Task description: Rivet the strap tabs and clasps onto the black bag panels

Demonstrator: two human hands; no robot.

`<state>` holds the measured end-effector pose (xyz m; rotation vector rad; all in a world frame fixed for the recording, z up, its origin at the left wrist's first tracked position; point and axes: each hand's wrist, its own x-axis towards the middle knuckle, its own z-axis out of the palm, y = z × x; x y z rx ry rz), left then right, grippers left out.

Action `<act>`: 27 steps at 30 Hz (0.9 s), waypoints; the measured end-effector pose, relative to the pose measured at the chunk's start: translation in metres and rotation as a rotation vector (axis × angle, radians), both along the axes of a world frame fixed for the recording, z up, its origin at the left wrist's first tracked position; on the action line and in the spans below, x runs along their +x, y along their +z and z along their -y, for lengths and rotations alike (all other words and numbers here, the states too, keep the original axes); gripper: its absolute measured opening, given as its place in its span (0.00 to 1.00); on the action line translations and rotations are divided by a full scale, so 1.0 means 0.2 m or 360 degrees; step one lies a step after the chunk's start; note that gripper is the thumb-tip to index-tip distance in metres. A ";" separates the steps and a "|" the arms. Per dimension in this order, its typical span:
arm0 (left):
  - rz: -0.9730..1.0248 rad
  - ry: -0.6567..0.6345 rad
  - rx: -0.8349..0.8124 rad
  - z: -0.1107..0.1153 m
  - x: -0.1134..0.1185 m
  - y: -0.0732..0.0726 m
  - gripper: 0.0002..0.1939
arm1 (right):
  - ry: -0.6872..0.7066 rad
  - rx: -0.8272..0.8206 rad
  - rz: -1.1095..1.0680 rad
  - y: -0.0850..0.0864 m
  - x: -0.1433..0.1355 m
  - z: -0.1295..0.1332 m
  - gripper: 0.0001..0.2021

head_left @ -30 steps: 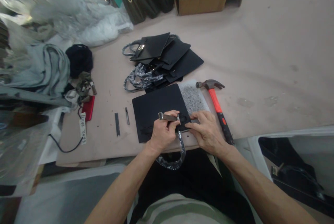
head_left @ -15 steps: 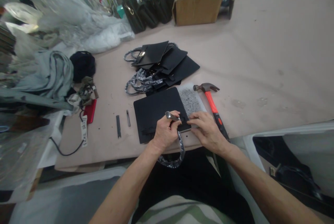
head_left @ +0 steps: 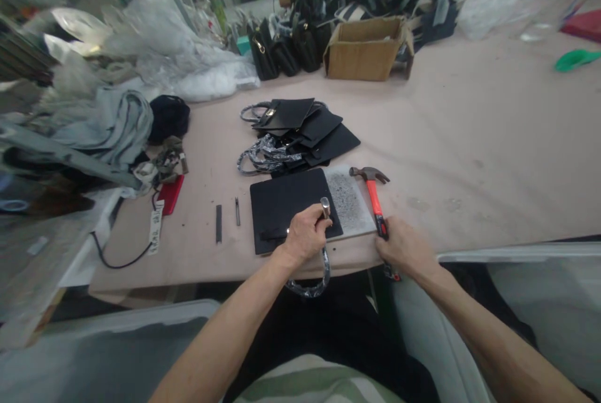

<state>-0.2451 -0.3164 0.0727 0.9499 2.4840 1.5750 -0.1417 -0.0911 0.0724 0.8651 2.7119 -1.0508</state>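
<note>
Working at the table [head_left: 451, 165], we have the black panel [head_left: 288, 203] flat near the front edge, overlapping a speckled slab [head_left: 348, 203]; our right hand [head_left: 404, 245] wraps the hammer [head_left: 372, 194] snugly by its handle, our left hand [head_left: 307, 233] pinches a metal tool [head_left: 325, 204] upright over the panel.

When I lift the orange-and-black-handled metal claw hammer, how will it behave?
The claw hammer will probably feel head-heavy: its metal head lies well beyond the right hand. The straight handle looks stiff, and the protruding claw should discourage rolling.
</note>
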 end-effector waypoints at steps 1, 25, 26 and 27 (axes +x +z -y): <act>0.0006 -0.0005 -0.0016 0.00 0.00 0.00 0.07 | -0.0086 -0.0142 -0.0003 0.01 -0.01 0.00 0.10; -0.0007 0.0032 -0.0191 -0.02 0.00 0.01 0.05 | 0.0932 0.0971 -0.0887 0.80 0.24 0.10 0.21; -0.0008 0.0009 -0.0135 -0.02 0.00 0.01 0.06 | 0.0829 0.0941 -0.0956 0.82 0.24 0.11 0.20; -0.0003 -0.0009 -0.0077 -0.01 0.00 0.00 0.06 | 0.0720 0.0921 -0.1042 0.84 0.24 0.11 0.19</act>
